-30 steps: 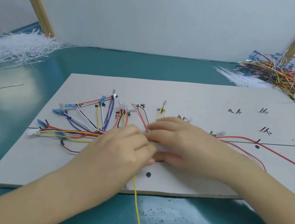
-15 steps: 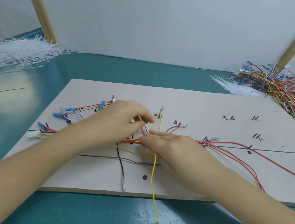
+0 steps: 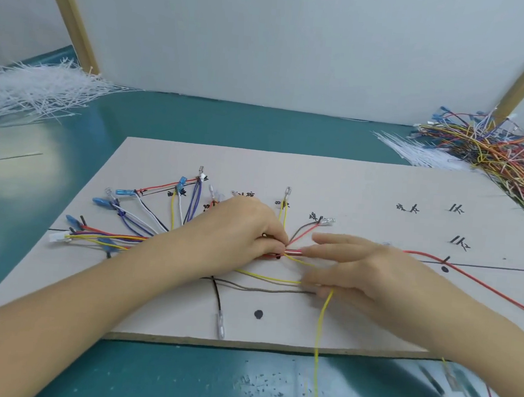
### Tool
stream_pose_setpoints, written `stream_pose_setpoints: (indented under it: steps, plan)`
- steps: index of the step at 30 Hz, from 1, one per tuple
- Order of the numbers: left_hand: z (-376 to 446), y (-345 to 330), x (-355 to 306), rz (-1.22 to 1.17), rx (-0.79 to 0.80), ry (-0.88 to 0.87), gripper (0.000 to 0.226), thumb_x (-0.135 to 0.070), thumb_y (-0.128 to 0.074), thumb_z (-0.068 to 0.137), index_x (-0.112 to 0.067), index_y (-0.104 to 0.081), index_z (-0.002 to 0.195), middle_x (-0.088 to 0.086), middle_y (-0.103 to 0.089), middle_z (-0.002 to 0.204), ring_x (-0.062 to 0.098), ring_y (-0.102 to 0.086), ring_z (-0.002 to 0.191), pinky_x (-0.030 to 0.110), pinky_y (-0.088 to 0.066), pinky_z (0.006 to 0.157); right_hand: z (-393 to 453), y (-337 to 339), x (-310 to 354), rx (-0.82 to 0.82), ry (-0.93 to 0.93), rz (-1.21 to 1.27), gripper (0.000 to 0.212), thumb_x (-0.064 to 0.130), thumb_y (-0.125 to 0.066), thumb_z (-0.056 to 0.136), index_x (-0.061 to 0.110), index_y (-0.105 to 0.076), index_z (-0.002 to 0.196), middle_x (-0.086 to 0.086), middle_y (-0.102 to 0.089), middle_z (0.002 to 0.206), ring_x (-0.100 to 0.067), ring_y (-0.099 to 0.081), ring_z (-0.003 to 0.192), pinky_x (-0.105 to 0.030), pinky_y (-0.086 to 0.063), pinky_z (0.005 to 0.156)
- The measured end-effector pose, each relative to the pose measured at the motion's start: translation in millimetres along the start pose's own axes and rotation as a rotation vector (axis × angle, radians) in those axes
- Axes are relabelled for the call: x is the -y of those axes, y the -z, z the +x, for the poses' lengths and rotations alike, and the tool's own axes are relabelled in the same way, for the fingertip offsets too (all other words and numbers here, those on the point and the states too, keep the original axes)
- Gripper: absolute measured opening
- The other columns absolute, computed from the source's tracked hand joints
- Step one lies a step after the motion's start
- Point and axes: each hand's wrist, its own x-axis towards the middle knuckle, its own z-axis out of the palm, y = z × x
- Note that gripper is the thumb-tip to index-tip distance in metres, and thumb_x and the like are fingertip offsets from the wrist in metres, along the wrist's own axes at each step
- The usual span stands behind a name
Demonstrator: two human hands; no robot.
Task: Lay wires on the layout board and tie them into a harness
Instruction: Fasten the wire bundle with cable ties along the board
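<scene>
Taking the layout board point(image 3: 334, 179) as the landmark: off its far-left corner a heap of white cable ties point(image 3: 34, 92) lies on the teal bench point(image 3: 177, 379). On the board's left half, wires with blue and bare terminals fan out from the drawn centre line, where they gather into a trunk point(image 3: 110, 236). At the board's middle, the left hand point(image 3: 239, 231) has its fingertips curled in, pinching the trunk at the line. Just right of it, the right hand point(image 3: 358, 274) lies with upper fingers nearly straight along the bundle, while its lower fingers trap a yellow wire point(image 3: 322, 334) that hangs past the board's near edge. A red wire point(image 3: 482, 284) trails toward the board's right end; loose wires point(image 3: 508, 155) are piled off the far-right corner.

The risk I see: if the pinch slackens, the branches could slide off their marks, and the dangling yellow wire could drag the bundle askew.
</scene>
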Motion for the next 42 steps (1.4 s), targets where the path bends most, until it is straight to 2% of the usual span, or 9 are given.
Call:
stream_pose_setpoints:
  steps: [6,11,16,22,24,28,32,36,42]
  plan:
    - [6,-6,-4,0.104,-0.011,0.008,0.014,-0.023,-0.058,0.089,-0.018,-0.071,0.089,-0.008,-0.060,0.079,0.010,-0.046,0.082,0.021,-0.029,0.071,-23,31,-32,0.136,-0.369,0.263,0.042,0.004,-0.061,0.085,0.045,-0.069,0.084,0.022,-0.071,0.086,0.007,-0.062,0.084,-0.008,-0.043,0.077]
    - [6,-11,-6,0.134,-0.028,0.023,0.014,-0.022,-0.054,0.091,-0.017,-0.067,0.088,-0.010,-0.051,0.079,0.007,-0.035,0.080,0.022,-0.033,0.076,-16,43,-43,0.047,-0.581,0.842,0.031,-0.003,-0.053,0.085,0.019,-0.072,0.075,0.003,-0.067,0.064,-0.016,-0.061,0.047,-0.018,-0.049,0.048]
    - [4,-10,-9,0.045,-0.039,0.064,0.011,-0.021,-0.057,0.090,-0.023,-0.066,0.096,-0.007,-0.059,0.086,0.012,-0.048,0.087,0.028,-0.037,0.082,-15,49,-65,0.071,-0.670,0.462,0.018,0.017,-0.063,0.085,0.028,-0.065,0.071,0.002,-0.066,0.063,-0.013,-0.044,0.036,-0.020,-0.038,0.036]
    - [4,-12,-8,0.085,-0.037,0.053,0.014,-0.022,-0.055,0.091,-0.025,-0.068,0.097,-0.013,-0.046,0.080,0.010,-0.042,0.085,0.021,-0.033,0.079,-7,28,-57,0.113,-0.607,0.000,0.016,0.028,-0.066,0.083,0.034,-0.058,0.070,0.014,-0.064,0.076,-0.005,-0.056,0.073,-0.022,-0.045,0.067]
    - [1,-15,-9,0.119,-0.061,0.039,0.016,-0.024,-0.053,0.093,-0.025,-0.067,0.099,-0.012,-0.049,0.083,0.011,-0.041,0.087,0.022,-0.032,0.079,-5,29,-57,0.119,-0.623,-0.058,0.015,0.029,-0.064,0.084,0.035,-0.057,0.071,0.015,-0.062,0.077,-0.010,-0.056,0.075,-0.030,-0.047,0.070]
    - [-2,-17,-11,0.158,-0.098,0.002,0.019,-0.025,-0.050,0.095,-0.024,-0.069,0.098,-0.006,-0.060,0.092,0.017,-0.043,0.092,0.030,-0.038,0.081,-4,36,-59,0.170,-0.604,-0.035,0.012,0.028,-0.062,0.085,0.032,-0.060,0.074,0.011,-0.064,0.079,0.015,-0.052,0.055,-0.013,-0.038,0.047]
    - [5,-16,-16,0.289,-0.068,-0.041,0.019,-0.018,-0.048,0.095,-0.026,-0.065,0.095,-0.009,-0.062,0.095,0.017,-0.041,0.093,0.032,-0.041,0.080,-2,31,-65,0.293,-0.641,-0.066,0.019,0.032,-0.061,0.086,0.037,-0.055,0.068,0.015,-0.062,0.080,0.003,-0.052,0.066,-0.028,-0.047,0.066]
    - [26,-24,-28,0.375,0.021,-0.053,0.016,-0.006,-0.049,0.090,-0.018,-0.059,0.094,-0.001,-0.059,0.092,0.021,-0.049,0.092,0.035,-0.046,0.076,3,35,-79,0.349,-0.700,-0.122,0.020,0.038,-0.061,0.085,0.036,-0.056,0.066,0.015,-0.058,0.071,0.000,-0.051,0.059,-0.027,-0.044,0.060]
    - [63,-32,-49,0.094,0.077,0.045,0.010,-0.010,-0.056,0.086,-0.010,-0.064,0.090,0.009,-0.064,0.094,0.028,-0.057,0.089,0.031,-0.047,0.073,11,54,-104,0.240,-0.662,-0.201,0.018,0.035,-0.065,0.083,0.039,-0.060,0.066,0.015,-0.055,0.072,-0.001,-0.048,0.066,-0.025,-0.039,0.058]
